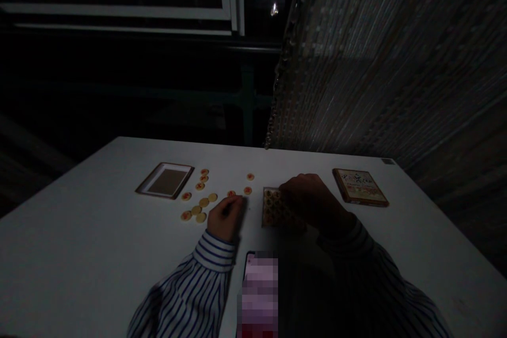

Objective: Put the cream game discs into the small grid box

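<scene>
While the left hand [225, 217] stands on its side with its fingers curled in toward the thumb, the right hand [312, 202] reaches palm-down over a small tray [263, 208]. Whether the left hand pinches anything cannot be told, and the right hand's fingertips are hidden in shadow, so their grip cannot be told either. The tray lies just to the right of the left hand, partly covered by the right one; round pieces [270, 202] sit in it in rows. A red-marked disc [231, 194] shows just beyond the left hand's fingers, partly covered, and two more, a near disc [247, 190] and a far disc [250, 176], lie between the left hand and the tray's far edge. To the left of that hand is a loose scatter of pale discs [204, 202], some with red marks facing up and some showing plain faces. Striped sleeves [198, 274] cover both forearms, and between them lies a phone [259, 293], its screen blurred into blocks. Farther left rests an open shallow box [168, 184]; well to the right lies a flat printed box [360, 186]. All this is on a white worktop [79, 253]. Behind it hang a strand curtain [364, 63] and a pale window frame [119, 10].
</scene>
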`<control>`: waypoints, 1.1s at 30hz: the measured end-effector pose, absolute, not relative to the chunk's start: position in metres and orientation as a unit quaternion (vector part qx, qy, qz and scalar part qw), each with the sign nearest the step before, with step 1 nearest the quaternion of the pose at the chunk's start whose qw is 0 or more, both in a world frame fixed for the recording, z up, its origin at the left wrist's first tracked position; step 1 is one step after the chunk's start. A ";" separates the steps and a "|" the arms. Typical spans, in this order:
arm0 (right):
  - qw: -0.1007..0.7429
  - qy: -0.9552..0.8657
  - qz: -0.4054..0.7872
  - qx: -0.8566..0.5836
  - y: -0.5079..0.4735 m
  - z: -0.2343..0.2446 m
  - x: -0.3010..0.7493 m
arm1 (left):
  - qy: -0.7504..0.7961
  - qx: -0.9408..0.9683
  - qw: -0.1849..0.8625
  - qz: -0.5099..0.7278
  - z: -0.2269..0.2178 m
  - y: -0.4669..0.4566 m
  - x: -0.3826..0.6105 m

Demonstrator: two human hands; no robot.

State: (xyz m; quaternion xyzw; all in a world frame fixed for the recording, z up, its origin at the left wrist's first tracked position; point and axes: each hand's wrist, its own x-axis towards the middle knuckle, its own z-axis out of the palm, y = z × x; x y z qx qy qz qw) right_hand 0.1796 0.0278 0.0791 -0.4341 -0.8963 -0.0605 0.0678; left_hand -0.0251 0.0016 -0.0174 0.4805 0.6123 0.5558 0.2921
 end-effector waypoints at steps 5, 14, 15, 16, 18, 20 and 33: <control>0.109 -0.888 -0.054 -0.444 0.027 0.082 0.180 | 0.606 0.490 0.257 0.571 -0.007 -0.005 -0.039; 0.247 -0.854 -0.065 -0.453 0.018 0.090 0.172 | 0.641 0.453 0.207 0.584 0.009 -0.024 -0.078; 0.249 -0.854 -0.065 -0.453 0.018 0.091 0.171 | 0.644 0.450 0.197 0.586 0.011 -0.026 -0.083; 0.251 -0.853 -0.065 -0.452 0.018 0.092 0.170 | 0.647 0.446 0.189 0.588 0.012 -0.028 -0.088; 0.256 -0.853 -0.064 -0.449 0.018 0.093 0.168 | 0.654 0.439 0.175 0.591 0.014 -0.032 -0.097; 0.260 -0.855 -0.061 -0.444 0.018 0.095 0.166 | 0.667 0.433 0.156 0.586 0.016 -0.035 -0.105; 0.244 -0.874 -0.044 -0.418 0.022 0.110 0.136 | 0.699 0.449 0.092 0.549 0.017 -0.046 -0.125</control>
